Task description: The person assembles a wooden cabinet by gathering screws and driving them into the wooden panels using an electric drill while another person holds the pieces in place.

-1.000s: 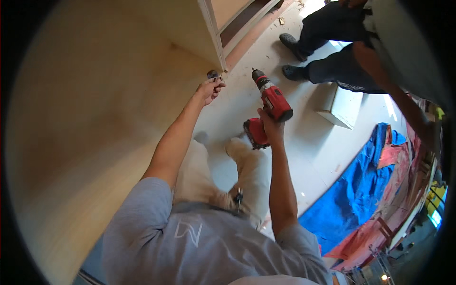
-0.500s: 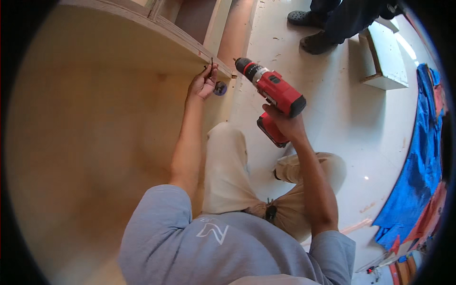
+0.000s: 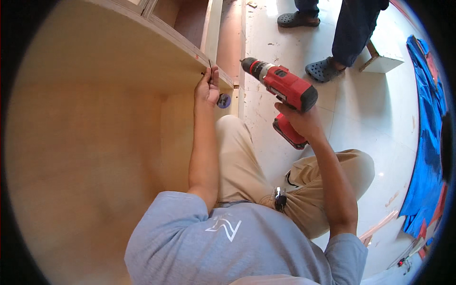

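My right hand (image 3: 305, 121) is wrapped around the grip of a red and black cordless drill (image 3: 288, 85). Its chuck points up and left, toward the cabinet edge, and touches nothing. Beside the edge of the wooden cabinet (image 3: 164, 33), my left hand (image 3: 208, 89) is closed with dark, thin screws (image 3: 210, 63) sticking out between the fingers. How many it holds is hidden. Just right of my left wrist is a round purple and dark object (image 3: 223, 100) against the wood; its kind is unclear.
A pale wooden panel (image 3: 95, 156) spreads over the left side. At the upper right, another person's legs (image 3: 354, 33) and dark clogs stand on the white floor (image 3: 351, 128), near a white box-like piece (image 3: 385, 57). A blue tarp (image 3: 425, 123) lies along the right edge, with wood scraps about.
The view has shifted slightly. The other person's feet have moved apart, one stepping closer. My hands keep their grips on the drill and screws, still near the cabinet edge.
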Demonstrator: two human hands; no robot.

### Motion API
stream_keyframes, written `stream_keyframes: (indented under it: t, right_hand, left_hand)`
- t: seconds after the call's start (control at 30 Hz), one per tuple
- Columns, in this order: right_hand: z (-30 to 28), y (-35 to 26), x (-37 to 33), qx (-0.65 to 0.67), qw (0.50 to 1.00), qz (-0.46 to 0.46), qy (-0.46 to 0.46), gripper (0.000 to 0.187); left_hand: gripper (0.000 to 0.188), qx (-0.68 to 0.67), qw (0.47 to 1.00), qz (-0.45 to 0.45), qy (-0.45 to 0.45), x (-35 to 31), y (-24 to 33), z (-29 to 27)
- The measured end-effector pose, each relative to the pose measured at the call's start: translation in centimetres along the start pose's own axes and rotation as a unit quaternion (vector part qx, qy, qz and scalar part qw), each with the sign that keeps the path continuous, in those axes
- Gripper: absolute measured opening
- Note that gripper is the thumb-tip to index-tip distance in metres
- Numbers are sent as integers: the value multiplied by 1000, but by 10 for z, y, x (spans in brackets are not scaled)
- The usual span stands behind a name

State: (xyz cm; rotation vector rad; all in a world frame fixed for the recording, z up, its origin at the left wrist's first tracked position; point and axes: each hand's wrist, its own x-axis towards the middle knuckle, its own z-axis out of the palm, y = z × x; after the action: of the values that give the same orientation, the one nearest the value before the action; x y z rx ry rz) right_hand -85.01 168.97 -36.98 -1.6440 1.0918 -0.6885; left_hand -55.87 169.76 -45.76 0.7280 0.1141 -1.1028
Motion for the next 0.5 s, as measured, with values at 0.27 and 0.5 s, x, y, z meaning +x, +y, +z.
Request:
stream_keyframes:
  t: [0.27,0.5]
  right_hand:
    - [13,8,-6,35,996,-78,20,36]
    - [24,9,0,84,996,-33,-7,35]
  left_hand:
    - [20,-13,999,-16,-48,4,11,11]
    - [20,48,996,-64,-33,-5,15,2]
